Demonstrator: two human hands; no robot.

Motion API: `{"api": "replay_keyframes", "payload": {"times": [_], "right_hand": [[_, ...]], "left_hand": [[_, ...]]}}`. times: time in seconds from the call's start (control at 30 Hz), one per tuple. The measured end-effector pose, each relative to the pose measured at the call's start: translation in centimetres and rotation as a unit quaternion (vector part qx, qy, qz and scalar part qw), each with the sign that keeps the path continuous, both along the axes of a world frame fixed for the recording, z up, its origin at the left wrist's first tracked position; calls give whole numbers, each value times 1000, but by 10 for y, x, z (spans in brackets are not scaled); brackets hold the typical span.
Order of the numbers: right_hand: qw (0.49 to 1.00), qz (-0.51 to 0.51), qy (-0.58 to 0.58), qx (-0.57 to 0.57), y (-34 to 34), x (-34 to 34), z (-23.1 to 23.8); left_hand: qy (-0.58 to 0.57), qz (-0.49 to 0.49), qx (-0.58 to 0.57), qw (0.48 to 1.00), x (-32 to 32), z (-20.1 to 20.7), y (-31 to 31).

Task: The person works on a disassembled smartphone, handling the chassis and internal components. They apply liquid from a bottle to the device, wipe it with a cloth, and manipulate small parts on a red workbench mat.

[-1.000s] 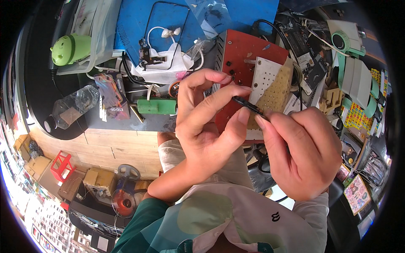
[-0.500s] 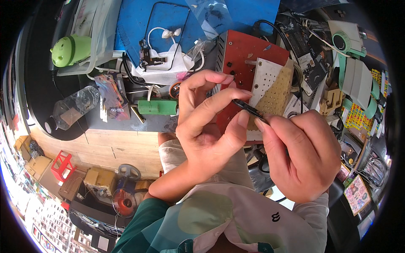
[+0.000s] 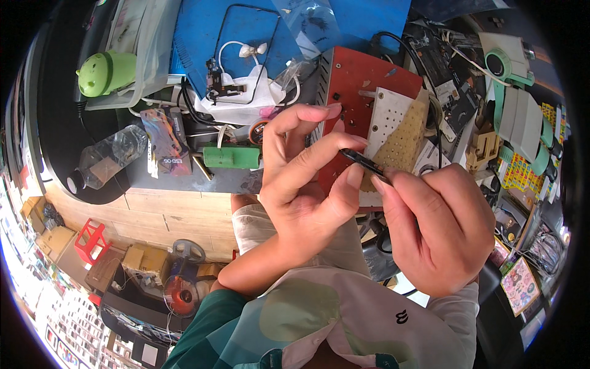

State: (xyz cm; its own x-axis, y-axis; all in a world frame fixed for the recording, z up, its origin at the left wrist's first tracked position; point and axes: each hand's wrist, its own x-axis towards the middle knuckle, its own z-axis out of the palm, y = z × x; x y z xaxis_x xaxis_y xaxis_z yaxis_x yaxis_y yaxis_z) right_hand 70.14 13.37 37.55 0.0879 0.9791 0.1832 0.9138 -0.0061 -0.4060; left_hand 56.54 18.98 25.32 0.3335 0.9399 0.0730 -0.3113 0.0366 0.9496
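A small, thin black part [image 3: 362, 162] is held up between my hands over the bench's front edge. It is seen nearly edge-on, so its exact kind cannot be made out. My left hand [image 3: 310, 178] has its thumb and index finger at the part's left end, while its other fingers curl loosely in the air. At the other end, the thumb and fingertips of my right hand [image 3: 439, 224] pinch the part, hiding that end. Behind the hands, a red metal box [image 3: 353, 74] carries a perforated white and tan plate [image 3: 393, 123].
On the bench's left are a green screwdriver-like handle [image 3: 232, 157], a clear plastic bottle [image 3: 114, 157] and a green robot-shaped figure [image 3: 106, 74]. A blue mat [image 3: 369, 24] lies at the back. Circuit boards [image 3: 452, 101] and a grey-green microscope-like device [image 3: 522, 114] crowd the right.
Both hands keep the same hold on the black part, with only tiny finger shifts. The bench things sit slightly lower and farther right in the picture.
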Motion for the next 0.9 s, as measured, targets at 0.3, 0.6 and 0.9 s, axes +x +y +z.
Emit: {"api": "replay_keyframes", "payload": {"times": [0.3,0.6,0.9], "right_hand": [[1000,7,-17,7,-2,-1,-1],[1000,5,-15,5,-2,-3,1],[998,-9,-49,37,-5,-8,1]], "left_hand": [[-9,8,-7,1000,2,0,-2],[-10,9,-27,1000,4,5,-2],[4,-11,-40,999,5,12,1]]}}
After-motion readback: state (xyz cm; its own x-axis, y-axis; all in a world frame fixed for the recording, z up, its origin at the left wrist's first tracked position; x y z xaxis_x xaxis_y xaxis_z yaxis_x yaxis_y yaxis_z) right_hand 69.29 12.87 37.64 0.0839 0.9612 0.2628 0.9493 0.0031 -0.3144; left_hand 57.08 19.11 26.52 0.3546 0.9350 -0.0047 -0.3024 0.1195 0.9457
